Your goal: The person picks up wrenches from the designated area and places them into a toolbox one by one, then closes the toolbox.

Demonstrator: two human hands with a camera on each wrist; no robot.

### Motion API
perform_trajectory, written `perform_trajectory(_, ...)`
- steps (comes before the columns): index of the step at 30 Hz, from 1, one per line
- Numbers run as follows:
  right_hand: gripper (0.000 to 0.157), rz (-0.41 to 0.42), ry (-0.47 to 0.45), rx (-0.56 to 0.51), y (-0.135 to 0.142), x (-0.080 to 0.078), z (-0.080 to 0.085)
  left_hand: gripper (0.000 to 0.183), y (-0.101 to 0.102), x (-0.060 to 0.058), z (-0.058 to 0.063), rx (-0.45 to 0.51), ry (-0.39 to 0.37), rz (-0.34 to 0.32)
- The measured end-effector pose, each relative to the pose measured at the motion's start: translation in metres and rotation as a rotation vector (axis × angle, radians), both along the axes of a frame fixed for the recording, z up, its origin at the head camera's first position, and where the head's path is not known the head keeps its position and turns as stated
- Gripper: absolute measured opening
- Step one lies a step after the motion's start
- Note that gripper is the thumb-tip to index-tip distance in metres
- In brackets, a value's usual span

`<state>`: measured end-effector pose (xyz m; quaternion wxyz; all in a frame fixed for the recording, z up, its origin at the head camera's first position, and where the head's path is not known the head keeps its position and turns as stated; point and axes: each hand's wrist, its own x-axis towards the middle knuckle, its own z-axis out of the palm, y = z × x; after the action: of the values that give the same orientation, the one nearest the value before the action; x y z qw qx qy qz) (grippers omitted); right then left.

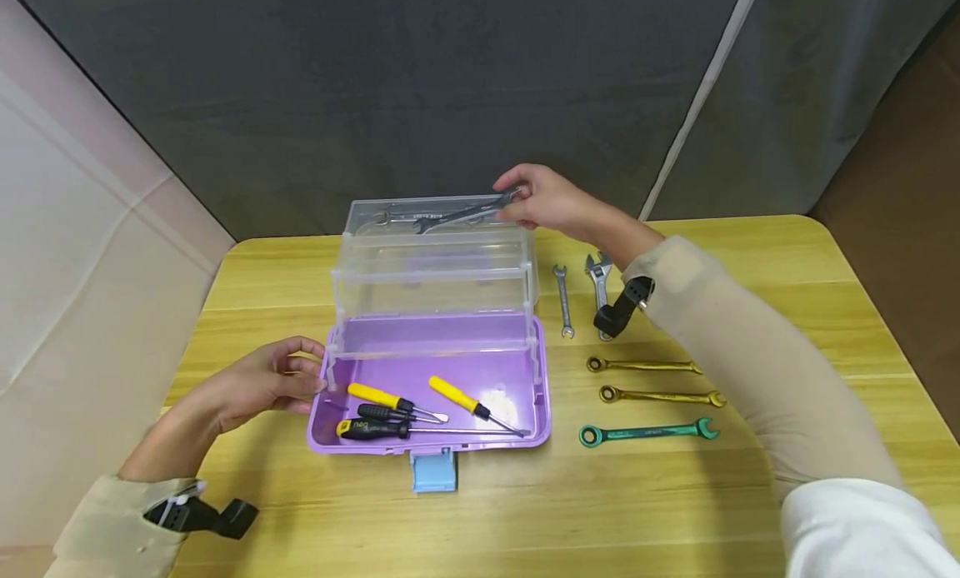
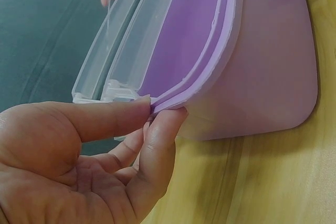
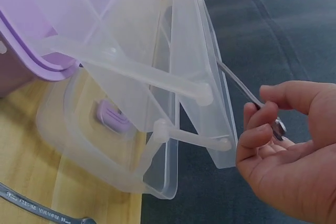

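Note:
A purple toolbox point(image 1: 427, 328) stands with its clear trays point(image 1: 435, 253) raised toward the back. My left hand point(image 1: 273, 378) pinches the box's left rim between thumb and fingers, seen closely along the purple rim point(image 2: 210, 72) in the left wrist view. My right hand point(image 1: 543, 199) holds one end of a silver wrench point(image 1: 457, 216), whose other end slants left over the top tray. Another silver wrench point(image 1: 397, 216) lies in that tray. Inside the purple base are yellow-handled screwdrivers point(image 1: 453, 392) and black-handled screwdrivers point(image 1: 371, 429).
Right of the box lie a small open-end wrench point(image 1: 564, 303), an adjustable wrench point(image 1: 600, 278), two gold wrenches point(image 1: 652, 366) and a green wrench point(image 1: 648, 432). A blue latch point(image 1: 433, 471) hangs at the box's front. A dark curtain point(image 1: 420, 87) rises behind the table.

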<state>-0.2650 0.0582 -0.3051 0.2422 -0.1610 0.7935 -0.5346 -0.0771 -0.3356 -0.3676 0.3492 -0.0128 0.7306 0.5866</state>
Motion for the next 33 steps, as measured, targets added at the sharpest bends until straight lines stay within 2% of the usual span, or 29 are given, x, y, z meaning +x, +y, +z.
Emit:
perform_trajectory(6,0.041,0.011,-0.042,-0.071,0.002,0.001,-0.002,0.027,0.0,0.001,0.001,0.0,0.001,-0.001)
perform_trajectory(15,0.038,0.09,0.05,-0.038,0.008,-0.002,-0.004,0.026,0.001,0.001,0.0,0.005,0.005,0.006)
perform_trajectory(25,0.037,0.149,0.305,0.161,0.016,-0.01,-0.01,0.025,0.001,0.001,-0.001,0.014,0.003,0.01)
perform_trajectory(33,0.036,0.186,0.334,0.246,0.016,-0.008,-0.011,0.025,0.001,0.001,-0.002,0.02,0.006,0.003)
